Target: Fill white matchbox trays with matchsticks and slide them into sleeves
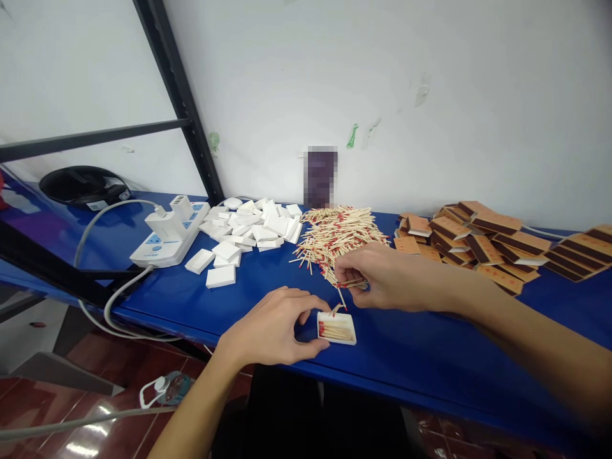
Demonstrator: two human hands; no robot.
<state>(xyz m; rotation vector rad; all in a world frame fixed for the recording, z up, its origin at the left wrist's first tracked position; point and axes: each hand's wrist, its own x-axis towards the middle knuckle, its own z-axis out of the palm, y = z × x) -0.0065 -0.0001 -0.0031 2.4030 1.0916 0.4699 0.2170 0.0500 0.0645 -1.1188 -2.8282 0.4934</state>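
A small white matchbox tray [337, 328] with several red-tipped matches in it lies near the front edge of the blue table [421, 357]. My left hand [275, 328] steadies the tray between thumb and forefinger at its left side. My right hand [377, 277] is pinched on a few matches [351, 285] just above and behind the tray, one match pointing down toward it. Behind my right hand lies a loose pile of matches [339, 239].
A heap of empty white trays [248, 233] lies at the back left, next to a white power strip [169, 233] with plugs and cables. Brown matchbox sleeves [482, 245] are piled at the right. A black metal frame [176, 89] stands at the left, against the white wall.
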